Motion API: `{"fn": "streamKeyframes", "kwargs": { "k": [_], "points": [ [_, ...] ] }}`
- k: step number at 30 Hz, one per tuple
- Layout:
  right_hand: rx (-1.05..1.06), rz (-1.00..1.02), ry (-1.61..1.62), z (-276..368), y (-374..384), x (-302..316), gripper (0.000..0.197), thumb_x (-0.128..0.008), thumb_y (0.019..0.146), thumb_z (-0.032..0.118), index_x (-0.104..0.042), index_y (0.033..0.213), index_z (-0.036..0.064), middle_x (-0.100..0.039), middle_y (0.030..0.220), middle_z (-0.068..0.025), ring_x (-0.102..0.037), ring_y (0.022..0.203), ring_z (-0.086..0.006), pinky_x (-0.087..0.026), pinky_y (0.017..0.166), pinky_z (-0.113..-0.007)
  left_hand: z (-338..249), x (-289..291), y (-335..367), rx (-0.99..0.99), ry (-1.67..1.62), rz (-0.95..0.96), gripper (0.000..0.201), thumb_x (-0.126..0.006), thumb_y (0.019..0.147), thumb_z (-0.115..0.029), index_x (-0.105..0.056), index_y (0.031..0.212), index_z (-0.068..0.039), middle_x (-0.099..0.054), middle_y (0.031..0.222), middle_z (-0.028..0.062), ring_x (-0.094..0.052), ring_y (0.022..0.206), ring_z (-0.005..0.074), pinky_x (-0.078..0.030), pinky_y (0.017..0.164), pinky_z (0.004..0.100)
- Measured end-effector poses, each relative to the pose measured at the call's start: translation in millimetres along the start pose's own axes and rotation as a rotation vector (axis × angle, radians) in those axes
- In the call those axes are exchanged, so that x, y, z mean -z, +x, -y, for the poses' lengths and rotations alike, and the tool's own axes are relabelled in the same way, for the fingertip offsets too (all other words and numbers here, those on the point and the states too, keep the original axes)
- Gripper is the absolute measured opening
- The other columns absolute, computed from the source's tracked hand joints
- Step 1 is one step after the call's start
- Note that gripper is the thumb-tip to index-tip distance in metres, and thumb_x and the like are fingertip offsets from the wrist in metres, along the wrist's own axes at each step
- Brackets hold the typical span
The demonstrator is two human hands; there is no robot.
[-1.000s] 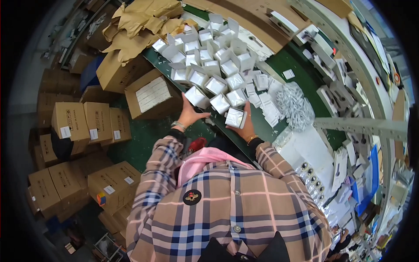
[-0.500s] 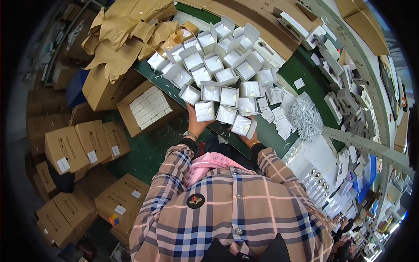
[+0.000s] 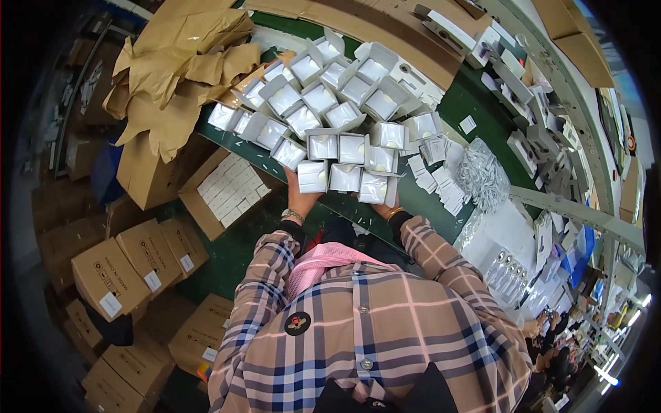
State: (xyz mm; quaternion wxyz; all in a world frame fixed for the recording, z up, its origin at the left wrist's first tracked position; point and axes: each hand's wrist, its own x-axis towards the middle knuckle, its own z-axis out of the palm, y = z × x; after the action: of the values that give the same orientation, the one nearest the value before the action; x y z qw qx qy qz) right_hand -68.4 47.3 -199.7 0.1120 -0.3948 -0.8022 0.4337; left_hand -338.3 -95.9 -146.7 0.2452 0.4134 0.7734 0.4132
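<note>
Many small white cartons stand grouped on the green table [image 3: 441, 206], their tops open and flaps raised, with clear-wrapped contents showing inside. At the near edge of the group, my left hand [image 3: 300, 197] is against the left side of the front-left carton [image 3: 313, 177]. From the other side, my right hand [image 3: 387, 206] grips the front-right carton [image 3: 376, 187], fingers partly hidden beneath it. Between these two sits a middle carton [image 3: 345, 178], and the front cartons stand close together in rows. Behind them, other cartons [image 3: 321, 98] lean at various angles.
An open brown box [image 3: 200, 210] packed with white cartons is at the left, beside crumpled brown paper [image 3: 186, 58]. To the right lie white slips [image 3: 447, 186], a bundle of grey cords in plastic [image 3: 482, 175] and bagged metal parts [image 3: 506, 275]. Sealed brown boxes [image 3: 110, 275] are stacked lower left.
The tilted front-right carton has straightened and moved in against its neighbours. Both hands have stayed at the sides of the front row, and the front cartons now line up more squarely.
</note>
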Motion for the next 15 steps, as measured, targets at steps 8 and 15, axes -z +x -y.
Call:
{"fn": "streamKeyframes", "kwargs": {
  "k": [8,15],
  "points": [
    [-0.09,-0.112,-0.025,122,13,47,0.071,-0.067,0.086,0.016,-0.039,0.147,-0.0076,-0.056,0.138,-0.0315,-0.057,0.126,-0.0459,-0.047,0.107,-0.047,-24,29,-7,0.116,-0.041,0.049,0.079,-0.089,0.077,-0.014,-0.052,0.145,0.001,-0.054,0.148,0.0172,-0.049,0.137,0.0359,-0.034,0.119,0.0443],
    [-0.018,0.053,-0.076,126,-3,126,0.052,-0.07,0.086,0.014,-0.058,0.136,0.0067,-0.07,0.12,-0.0211,-0.066,0.112,-0.0416,-0.053,0.097,-0.046,56,66,12,-0.006,0.168,0.182,0.073,-0.09,0.077,-0.018,-0.057,0.137,0.006,-0.059,0.14,0.0245,-0.054,0.13,0.037,-0.039,0.113,0.0451]
  ]
}}
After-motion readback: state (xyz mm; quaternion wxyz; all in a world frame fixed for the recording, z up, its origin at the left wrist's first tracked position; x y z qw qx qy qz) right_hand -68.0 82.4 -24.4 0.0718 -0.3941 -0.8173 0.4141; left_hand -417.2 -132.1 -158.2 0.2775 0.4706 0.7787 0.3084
